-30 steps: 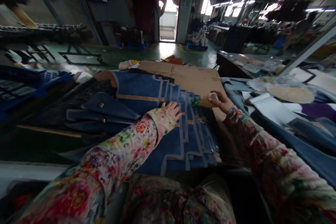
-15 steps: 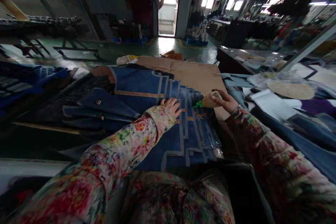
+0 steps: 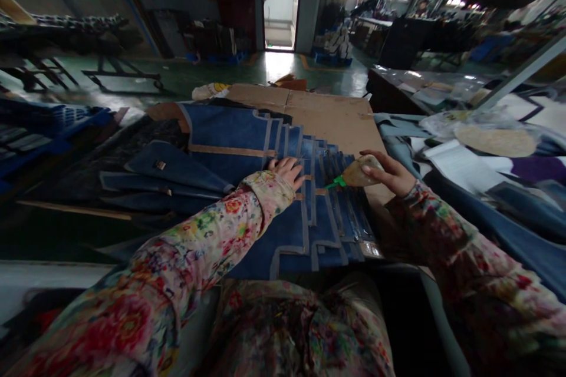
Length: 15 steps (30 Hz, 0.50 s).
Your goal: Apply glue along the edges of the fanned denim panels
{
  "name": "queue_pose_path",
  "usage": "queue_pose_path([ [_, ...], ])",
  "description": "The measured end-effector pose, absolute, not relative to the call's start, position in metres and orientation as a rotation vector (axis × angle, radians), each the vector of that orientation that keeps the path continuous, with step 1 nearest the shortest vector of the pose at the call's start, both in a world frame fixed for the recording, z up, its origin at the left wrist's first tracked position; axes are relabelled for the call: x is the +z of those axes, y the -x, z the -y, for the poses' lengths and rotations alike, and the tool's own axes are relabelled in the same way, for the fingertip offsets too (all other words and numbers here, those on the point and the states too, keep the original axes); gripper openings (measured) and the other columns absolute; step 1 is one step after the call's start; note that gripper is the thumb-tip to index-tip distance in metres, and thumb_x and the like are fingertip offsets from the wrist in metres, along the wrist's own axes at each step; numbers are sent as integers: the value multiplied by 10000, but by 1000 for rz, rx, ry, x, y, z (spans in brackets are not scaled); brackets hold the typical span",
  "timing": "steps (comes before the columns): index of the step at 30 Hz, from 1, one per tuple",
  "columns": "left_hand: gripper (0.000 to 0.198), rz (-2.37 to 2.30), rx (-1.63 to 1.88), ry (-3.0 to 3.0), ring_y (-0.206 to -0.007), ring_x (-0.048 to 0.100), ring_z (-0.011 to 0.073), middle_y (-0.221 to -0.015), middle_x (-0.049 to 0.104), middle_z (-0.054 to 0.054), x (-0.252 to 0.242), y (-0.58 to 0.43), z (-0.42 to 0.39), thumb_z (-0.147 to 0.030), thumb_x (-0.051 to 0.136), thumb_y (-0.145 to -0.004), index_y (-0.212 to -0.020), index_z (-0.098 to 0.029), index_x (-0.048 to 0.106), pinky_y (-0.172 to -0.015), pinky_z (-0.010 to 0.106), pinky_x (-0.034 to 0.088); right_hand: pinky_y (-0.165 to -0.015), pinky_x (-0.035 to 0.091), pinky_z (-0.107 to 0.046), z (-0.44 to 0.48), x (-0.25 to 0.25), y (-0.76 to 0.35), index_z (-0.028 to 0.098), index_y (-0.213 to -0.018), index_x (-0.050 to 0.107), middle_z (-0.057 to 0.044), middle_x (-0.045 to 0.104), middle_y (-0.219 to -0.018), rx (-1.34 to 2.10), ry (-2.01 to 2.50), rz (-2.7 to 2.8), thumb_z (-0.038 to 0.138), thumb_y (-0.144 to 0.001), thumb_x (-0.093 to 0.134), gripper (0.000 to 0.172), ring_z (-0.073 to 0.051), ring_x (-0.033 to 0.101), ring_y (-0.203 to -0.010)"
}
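Blue panels with grey edges point(image 3: 225, 129) lie fanned out in overlapping steps on the bench. My left hand point(image 3: 287, 172) rests on them, palm down with its fingers spread, holding nothing. In my right hand point(image 3: 393, 172) is a worn tan squeeze bottle point(image 3: 356, 171) with a green nozzle point(image 3: 336, 182). The bottle lies nearly level, its tip pointing left and down, close over the panels' stepped edges. Whether the tip touches them I cannot tell. Along the right-hand steps the strips look shiny.
Cardboard point(image 3: 327, 111) lies under and behind the panels. More folded blue pieces point(image 3: 165, 171) hang at the left. To the right, a cluttered surface bears white sheets point(image 3: 460, 165) and a tan oval piece point(image 3: 495, 140). A blue pallet point(image 3: 84, 123) stands at far left.
My right hand and the bottle have shifted slightly right and down. My left hand stays on the panels. The whole view has tilted down a little.
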<state>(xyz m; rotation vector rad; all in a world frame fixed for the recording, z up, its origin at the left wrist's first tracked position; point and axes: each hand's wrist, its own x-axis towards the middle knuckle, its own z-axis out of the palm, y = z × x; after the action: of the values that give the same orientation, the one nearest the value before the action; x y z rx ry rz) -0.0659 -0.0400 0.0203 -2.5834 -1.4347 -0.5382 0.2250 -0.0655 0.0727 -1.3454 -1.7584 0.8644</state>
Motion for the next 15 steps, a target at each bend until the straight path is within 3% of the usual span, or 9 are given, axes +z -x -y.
queue_pose_path([
  [15,306,1474,-475,2622,-1206,420,206,-1305,499,62,26,66,44,-366,439,-910,-1144,-214,565,-972,414,291,-850,509,-404,89,76,-228,239,-1139,526,-66,588,-1057,911,1349,1829,579,-692,657,577,-270,571,-987],
])
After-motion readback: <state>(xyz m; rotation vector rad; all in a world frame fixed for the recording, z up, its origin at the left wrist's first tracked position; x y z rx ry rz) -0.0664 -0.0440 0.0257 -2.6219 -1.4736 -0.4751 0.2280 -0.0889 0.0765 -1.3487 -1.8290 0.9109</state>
